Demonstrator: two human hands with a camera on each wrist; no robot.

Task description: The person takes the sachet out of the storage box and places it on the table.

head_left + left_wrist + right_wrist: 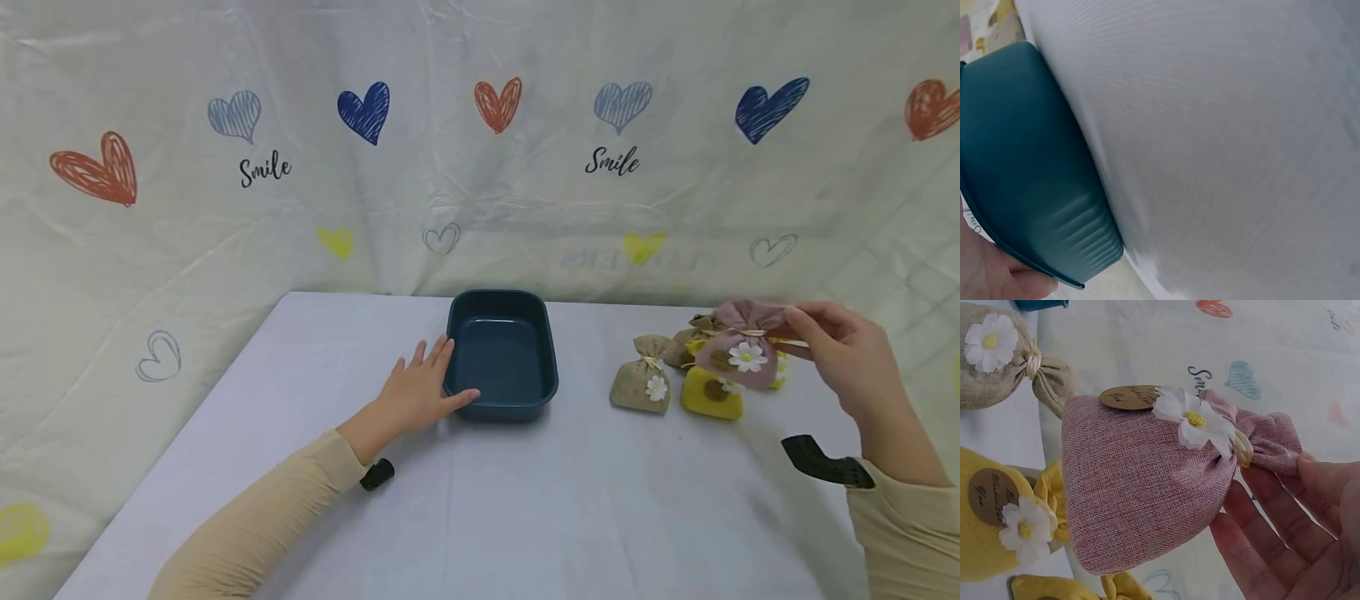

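Note:
A pink cloth sachet [1141, 487] with a white flower, a round brown tag and a tied neck hangs from my right hand [855, 350]. The thumb and fingers of that hand [1291, 550] pinch its gathered top, above the other sachets. On the table stands a dark teal rectangular basin [501, 412] with nothing inside. My left hand [420, 387] rests against its left side, fingers spread and fairly straight, the thumb over the near rim. From the left wrist view, only part of this hand [997, 275] shows beside the basin's outer wall [1029, 150].
A beige sachet [637, 387] lies right of the basin, a yellow sachet [708, 400] beside it. Behind are another brownish sachet [678, 350] and more yellow cloth, partly hidden. The white table [540, 508] meets a hanging sheet [555, 200] printed with hearts.

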